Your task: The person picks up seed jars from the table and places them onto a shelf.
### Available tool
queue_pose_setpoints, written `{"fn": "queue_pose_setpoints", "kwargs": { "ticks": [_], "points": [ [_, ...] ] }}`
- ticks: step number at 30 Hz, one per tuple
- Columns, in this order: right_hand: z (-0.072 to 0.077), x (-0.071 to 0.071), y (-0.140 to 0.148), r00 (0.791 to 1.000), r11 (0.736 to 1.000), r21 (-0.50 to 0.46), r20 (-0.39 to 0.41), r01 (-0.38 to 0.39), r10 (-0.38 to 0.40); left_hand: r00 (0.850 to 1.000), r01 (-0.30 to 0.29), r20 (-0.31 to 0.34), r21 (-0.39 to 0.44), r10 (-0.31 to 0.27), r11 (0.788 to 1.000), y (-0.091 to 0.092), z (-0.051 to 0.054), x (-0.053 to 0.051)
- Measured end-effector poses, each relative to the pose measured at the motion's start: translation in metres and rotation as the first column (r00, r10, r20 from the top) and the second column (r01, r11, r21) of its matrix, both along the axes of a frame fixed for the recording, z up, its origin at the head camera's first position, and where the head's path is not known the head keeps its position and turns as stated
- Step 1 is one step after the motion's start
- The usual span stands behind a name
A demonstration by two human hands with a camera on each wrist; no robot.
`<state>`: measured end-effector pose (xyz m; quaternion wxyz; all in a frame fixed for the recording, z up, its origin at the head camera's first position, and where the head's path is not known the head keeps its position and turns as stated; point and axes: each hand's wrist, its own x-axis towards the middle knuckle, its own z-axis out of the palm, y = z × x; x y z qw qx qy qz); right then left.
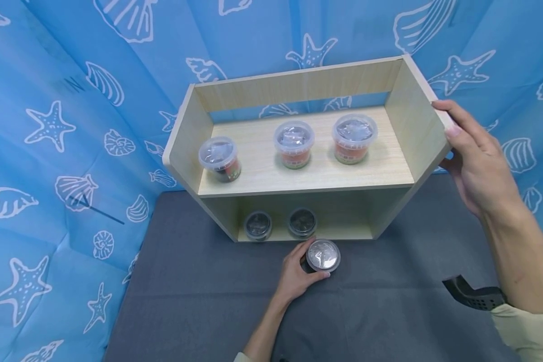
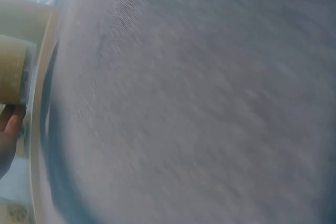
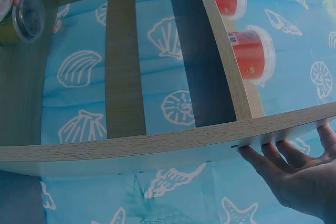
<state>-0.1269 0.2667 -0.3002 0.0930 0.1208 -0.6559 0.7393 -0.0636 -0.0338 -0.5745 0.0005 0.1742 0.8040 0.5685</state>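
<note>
In front of a two-tier wooden shelf, my left hand holds a small lidded plastic tub, thumb and fingers around its sides. The left wrist view catches only part of that hand at its left edge, the rest being blurred grey. My right hand grips the shelf's right side panel near its upper front corner. In the right wrist view its fingers touch the panel's outer face. On the bottom tier stand two lidded tubs, the left tub and the right tub.
The upper tier carries three clear-lidded tubs: a dark-bodied tub at left, a reddish tub mid-tier and another reddish tub at right. A dark grey cloth covers the table. Behind hangs a blue seashell-print curtain.
</note>
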Motion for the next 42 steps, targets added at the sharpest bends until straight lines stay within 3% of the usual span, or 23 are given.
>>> {"fn": "queue_pose_setpoints", "kwargs": {
  "ticks": [16,23,30,42],
  "points": [
    [0.000,0.000,0.001,1.000,1.000,0.023,0.014,0.020,-0.021,0.999,-0.014,0.032,0.016,0.014,1.000,0.038,0.008,-0.021],
    [0.000,0.000,0.001,0.999,0.999,0.039,0.017,0.033,-0.034,1.000,-0.026,-0.006,0.043,0.026,0.999,0.053,0.008,-0.032],
    [-0.003,0.000,0.000,1.000,0.999,0.027,0.007,0.022,-0.022,0.997,-0.058,-0.048,0.014,0.059,0.998,0.062,0.003,-0.040],
    [-0.002,0.000,-0.001,1.000,1.000,-0.002,-0.013,0.012,-0.012,0.994,-0.098,-0.039,0.025,0.099,0.995,0.079,0.003,-0.058]
  ]
}}
